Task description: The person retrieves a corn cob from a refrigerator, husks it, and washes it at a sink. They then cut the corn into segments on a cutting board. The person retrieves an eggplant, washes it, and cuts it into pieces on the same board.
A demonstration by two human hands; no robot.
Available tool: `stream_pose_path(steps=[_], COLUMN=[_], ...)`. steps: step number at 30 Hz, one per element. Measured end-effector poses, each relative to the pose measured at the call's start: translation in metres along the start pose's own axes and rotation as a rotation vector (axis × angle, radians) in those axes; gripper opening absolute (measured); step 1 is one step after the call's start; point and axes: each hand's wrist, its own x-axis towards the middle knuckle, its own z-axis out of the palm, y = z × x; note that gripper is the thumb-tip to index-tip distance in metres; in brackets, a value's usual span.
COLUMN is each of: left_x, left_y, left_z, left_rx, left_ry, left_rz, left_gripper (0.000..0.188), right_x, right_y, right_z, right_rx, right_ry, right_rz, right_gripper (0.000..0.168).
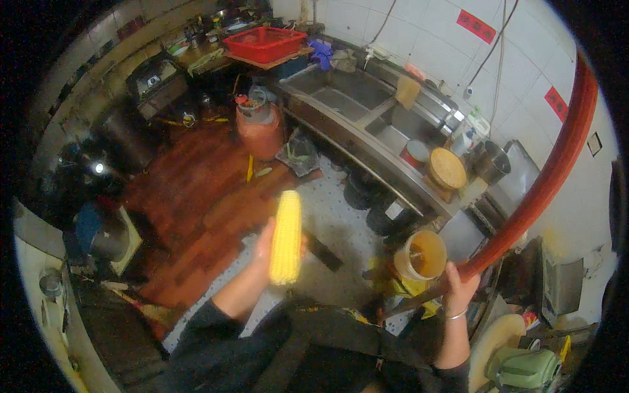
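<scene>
A husked ear of yellow corn (pixel 286 238) stands out in the middle of the view, and my left hand (pixel 264 248) is wrapped around it from behind. Its fingers are mostly hidden by the cob. On the right, my right hand (pixel 459 287), with a bracelet at the wrist, grips a long red-brown rail (pixel 545 191). This rail runs from the upper right past my hand to the lower left, bowed by the lens. Close beyond the right hand is an open plastic bucket (pixel 422 255) with brownish contents.
A stainless steel double sink (pixel 344 98) runs along the tiled wall. An orange-red gas cylinder (pixel 260 127) stands on the red-brown floor (pixel 196 186). A red plastic basket (pixel 265 46) sits at the back. A green appliance (pixel 523 368) is at lower right.
</scene>
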Motion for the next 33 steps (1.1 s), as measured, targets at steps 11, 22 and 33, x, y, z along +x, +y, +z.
stream_pose_path(steps=[11, 22, 33], left_x=[-0.019, 0.018, -0.002], left_y=[0.121, 0.133, 0.138], left_z=[-0.099, -0.065, -0.022], left_rx=[-0.087, -0.088, -0.165], left_ry=[0.029, 0.158, 0.236], left_rz=[0.312, 0.478, 0.607], left_gripper=[0.060, 0.061, 0.061], right_x=[0.090, 0.183, 0.300], right_y=[-0.008, 0.026, 0.213], right_z=[0.099, 0.187, 0.299], right_rx=[0.230, 0.352, 0.227], right_ry=[-0.216, -0.566, -0.630], right_rz=[0.027, 0.071, 0.365], right_gripper=[0.018, 0.025, 0.014])
